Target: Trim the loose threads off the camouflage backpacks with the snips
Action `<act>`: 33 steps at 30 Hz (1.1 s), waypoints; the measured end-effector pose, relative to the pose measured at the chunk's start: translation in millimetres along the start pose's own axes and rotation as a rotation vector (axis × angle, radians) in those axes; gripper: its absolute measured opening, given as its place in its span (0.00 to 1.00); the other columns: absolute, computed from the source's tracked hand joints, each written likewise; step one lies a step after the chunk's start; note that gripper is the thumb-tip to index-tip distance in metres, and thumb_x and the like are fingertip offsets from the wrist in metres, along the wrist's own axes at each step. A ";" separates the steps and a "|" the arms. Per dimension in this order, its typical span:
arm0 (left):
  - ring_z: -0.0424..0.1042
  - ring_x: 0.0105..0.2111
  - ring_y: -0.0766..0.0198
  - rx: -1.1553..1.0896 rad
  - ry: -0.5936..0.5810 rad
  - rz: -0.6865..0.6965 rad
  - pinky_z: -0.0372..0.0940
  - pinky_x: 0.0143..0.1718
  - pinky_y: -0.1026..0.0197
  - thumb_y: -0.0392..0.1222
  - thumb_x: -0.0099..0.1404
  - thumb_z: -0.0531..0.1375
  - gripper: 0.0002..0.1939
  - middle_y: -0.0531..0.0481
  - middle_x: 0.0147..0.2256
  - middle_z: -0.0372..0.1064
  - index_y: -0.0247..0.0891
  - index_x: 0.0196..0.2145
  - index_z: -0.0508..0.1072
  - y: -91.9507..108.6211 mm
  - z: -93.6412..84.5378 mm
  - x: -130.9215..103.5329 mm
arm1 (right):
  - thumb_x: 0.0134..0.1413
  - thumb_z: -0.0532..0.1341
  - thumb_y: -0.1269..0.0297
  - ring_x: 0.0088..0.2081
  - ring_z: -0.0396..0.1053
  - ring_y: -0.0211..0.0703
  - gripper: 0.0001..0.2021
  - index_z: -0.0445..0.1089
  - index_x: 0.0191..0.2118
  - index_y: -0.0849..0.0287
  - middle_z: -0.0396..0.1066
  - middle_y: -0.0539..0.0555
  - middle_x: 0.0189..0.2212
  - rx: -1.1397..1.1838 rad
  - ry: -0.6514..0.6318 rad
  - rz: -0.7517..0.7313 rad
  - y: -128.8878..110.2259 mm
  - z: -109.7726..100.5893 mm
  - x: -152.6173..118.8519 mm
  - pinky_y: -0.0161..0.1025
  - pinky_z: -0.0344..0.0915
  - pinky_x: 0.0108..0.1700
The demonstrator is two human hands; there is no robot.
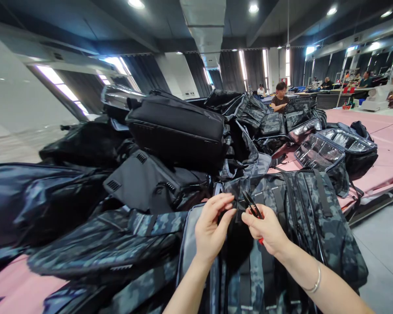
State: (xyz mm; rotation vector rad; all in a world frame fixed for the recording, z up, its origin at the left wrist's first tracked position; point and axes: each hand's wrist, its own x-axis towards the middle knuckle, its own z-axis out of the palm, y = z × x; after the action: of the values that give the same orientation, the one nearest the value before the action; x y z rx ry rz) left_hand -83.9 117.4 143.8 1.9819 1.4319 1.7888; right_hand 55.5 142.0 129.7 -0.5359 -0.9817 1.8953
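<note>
My right hand is closed around a pair of scissors. Their dark blades point up and away from me, and a bit of red handle shows below my fingers. Beside it, my left hand is raised with thumb and fingers apart; I see nothing between them. Both hands are over a dark camouflage backpack, which lies on the pile with its straps and zippers facing up. A light grey panel edge shows just left of my left wrist.
A plain black bag tops the heap ahead. More camouflage bags lie to the left. Bags with shiny silver lining sit at the right on a pink-covered table. A person is across the pile, with others farther back.
</note>
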 end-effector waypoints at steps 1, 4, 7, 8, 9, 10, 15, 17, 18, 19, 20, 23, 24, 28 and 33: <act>0.69 0.38 0.62 -0.020 -0.001 -0.037 0.67 0.38 0.61 0.39 0.59 0.59 0.07 0.47 0.39 0.69 0.40 0.37 0.73 1.2 -0.3 -2.7 | 0.37 0.68 0.55 0.12 0.40 0.23 0.19 0.59 0.26 0.59 0.48 0.37 0.13 -0.007 0.029 -0.013 1.1 0.3 0.5 0.27 0.36 0.14; 0.69 0.34 0.63 -0.051 -0.060 -0.133 0.67 0.35 0.62 0.42 0.57 0.61 0.05 0.48 0.32 0.69 0.38 0.30 0.74 4.9 -1.0 -10.1 | 0.38 0.67 0.53 0.13 0.41 0.23 0.18 0.61 0.27 0.60 0.51 0.38 0.14 -0.063 0.080 -0.036 2.7 -0.2 1.9 0.27 0.37 0.14; 0.70 0.31 0.63 -0.083 -0.030 -0.235 0.68 0.33 0.62 0.44 0.54 0.63 0.08 0.48 0.31 0.70 0.37 0.28 0.73 8.3 -0.8 -14.0 | 0.43 0.64 0.53 0.15 0.46 0.26 0.16 0.61 0.24 0.60 0.52 0.41 0.14 -0.240 0.133 -0.146 1.5 -0.5 1.5 0.28 0.44 0.16; 0.70 0.29 0.63 -0.105 -0.018 -0.273 0.68 0.31 0.63 0.44 0.54 0.63 0.08 0.49 0.29 0.70 0.37 0.28 0.73 9.3 -0.6 -14.5 | 0.46 0.62 0.54 0.16 0.49 0.28 0.15 0.62 0.23 0.60 0.54 0.42 0.15 -0.321 0.175 -0.215 0.7 -0.4 0.9 0.29 0.48 0.18; 0.69 0.27 0.64 -0.127 -0.013 -0.309 0.67 0.29 0.63 0.45 0.54 0.63 0.08 0.49 0.27 0.70 0.37 0.28 0.73 10.2 -0.3 -14.6 | 0.47 0.61 0.54 0.18 0.53 0.30 0.14 0.64 0.23 0.60 0.57 0.44 0.16 -0.395 0.225 -0.288 -0.1 -0.2 0.1 0.30 0.52 0.20; 0.69 0.25 0.65 -0.146 -0.012 -0.338 0.67 0.28 0.64 0.45 0.54 0.62 0.09 0.50 0.26 0.70 0.36 0.28 0.73 11.0 0.0 -14.6 | 0.48 0.60 0.55 0.21 0.57 0.32 0.12 0.66 0.25 0.59 0.62 0.46 0.18 -0.451 0.267 -0.357 -1.0 0.1 -0.6 0.31 0.57 0.23; 0.68 0.24 0.65 -0.175 -0.043 -0.361 0.66 0.28 0.64 0.44 0.53 0.63 0.08 0.50 0.24 0.70 0.36 0.26 0.73 12.8 1.8 -13.4 | 0.46 0.63 0.61 0.29 0.66 0.40 0.07 0.71 0.32 0.57 0.72 0.52 0.28 -0.635 0.223 -0.568 -5.8 4.3 -0.2 0.36 0.63 0.31; 0.68 0.24 0.66 -0.183 -0.063 -0.368 0.65 0.27 0.65 0.44 0.53 0.63 0.08 0.51 0.23 0.70 0.36 0.25 0.73 13.1 1.8 -12.9 | 0.46 0.62 0.62 0.26 0.65 0.38 0.05 0.70 0.26 0.58 0.69 0.50 0.23 -0.697 0.228 -0.608 -7.7 6.5 1.1 0.34 0.61 0.28; 0.68 0.23 0.66 -0.196 -0.059 -0.382 0.65 0.27 0.65 0.44 0.53 0.63 0.08 0.52 0.22 0.69 0.36 0.25 0.73 13.3 1.5 -12.4 | 0.46 0.62 0.61 0.24 0.63 0.37 0.07 0.69 0.24 0.58 0.67 0.49 0.21 -0.690 0.246 -0.599 -8.5 7.3 1.3 0.33 0.60 0.27; 0.67 0.22 0.67 -0.216 -0.044 -0.402 0.64 0.26 0.65 0.44 0.54 0.62 0.08 0.52 0.21 0.69 0.36 0.26 0.72 13.4 1.1 -11.9 | 0.46 0.62 0.60 0.23 0.61 0.35 0.08 0.67 0.23 0.58 0.65 0.48 0.19 -0.655 0.267 -0.573 -9.3 7.7 1.1 0.33 0.59 0.25; 0.67 0.22 0.67 -0.241 -0.023 -0.424 0.64 0.26 0.66 0.45 0.54 0.62 0.09 0.53 0.21 0.68 0.36 0.26 0.72 13.6 0.7 -11.3 | 0.46 0.62 0.59 0.22 0.59 0.34 0.10 0.67 0.23 0.59 0.64 0.47 0.19 -0.604 0.288 -0.540 -10.0 7.5 0.4 0.32 0.58 0.24; 0.67 0.21 0.67 -0.310 0.029 -0.475 0.64 0.25 0.65 0.47 0.54 0.62 0.11 0.53 0.20 0.67 0.35 0.26 0.71 13.4 -0.4 -9.2 | 0.47 0.61 0.56 0.20 0.56 0.33 0.11 0.66 0.25 0.59 0.61 0.46 0.18 -0.510 0.308 -0.452 -12.0 2.5 -4.7 0.31 0.55 0.22; 0.66 0.21 0.67 -0.321 0.033 -0.483 0.64 0.25 0.64 0.47 0.53 0.63 0.12 0.53 0.20 0.67 0.35 0.26 0.71 13.1 -0.6 -8.7 | 0.48 0.61 0.56 0.21 0.57 0.33 0.11 0.66 0.27 0.59 0.61 0.46 0.19 -0.525 0.298 -0.445 -12.4 -0.5 -7.2 0.31 0.55 0.23; 0.66 0.22 0.67 -0.337 0.036 -0.504 0.64 0.26 0.64 0.48 0.53 0.63 0.13 0.53 0.20 0.67 0.35 0.26 0.71 11.8 -0.6 -8.3 | 0.52 0.59 0.59 0.23 0.60 0.35 0.09 0.65 0.38 0.57 0.63 0.46 0.22 -0.728 0.201 -0.487 -11.5 -12.3 -18.0 0.32 0.58 0.26; 0.66 0.22 0.67 -0.373 0.029 -0.513 0.63 0.26 0.65 0.48 0.53 0.63 0.13 0.53 0.20 0.67 0.35 0.25 0.71 12.5 -0.3 -8.3 | 0.51 0.60 0.61 0.26 0.66 0.37 0.07 0.66 0.36 0.56 0.69 0.49 0.27 -0.875 0.182 -0.577 -7.5 -13.4 -24.3 0.33 0.63 0.29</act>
State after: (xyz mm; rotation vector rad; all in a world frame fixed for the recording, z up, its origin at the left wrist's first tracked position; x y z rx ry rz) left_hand -76.1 104.8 145.8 1.2721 1.3329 1.6909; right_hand 80.7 128.4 127.2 -0.7902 -1.6206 0.8349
